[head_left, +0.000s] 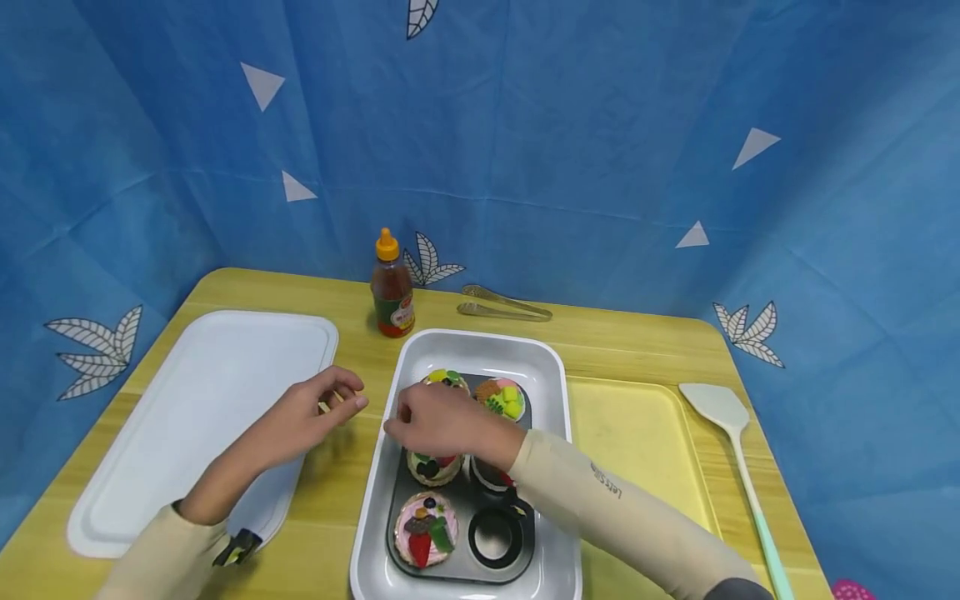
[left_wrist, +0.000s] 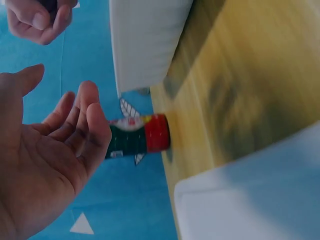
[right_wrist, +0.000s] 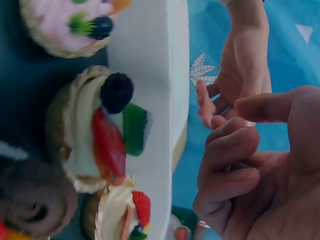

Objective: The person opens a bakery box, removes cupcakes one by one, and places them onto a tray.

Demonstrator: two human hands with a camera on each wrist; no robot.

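My right hand (head_left: 442, 421) hovers over a muffin pan (head_left: 465, 500), fingers curled in toward the palm, with nothing visible between them in the right wrist view. Fruit-topped tarts fill several cups: a pink one (head_left: 426, 529) at front left, a cream one with berries (head_left: 433, 467) behind it, and another (head_left: 448, 379) at the back left. At the back right is a colourful cupcake (head_left: 501, 398); the forearm partly covers a dark-cased one. The front right cup (head_left: 495, 537) holds no cake. My left hand (head_left: 303, 417) hangs left of the tray, fingers loosely bent and holding nothing.
The pan lies inside a deep white tray (head_left: 553, 417). A white board (head_left: 217, 383) lies at left, a yellow tray (head_left: 630, 425) at right. Behind stand a sauce bottle (head_left: 392, 287) and tongs (head_left: 502, 307). A spatula (head_left: 738, 450) lies along the right edge.
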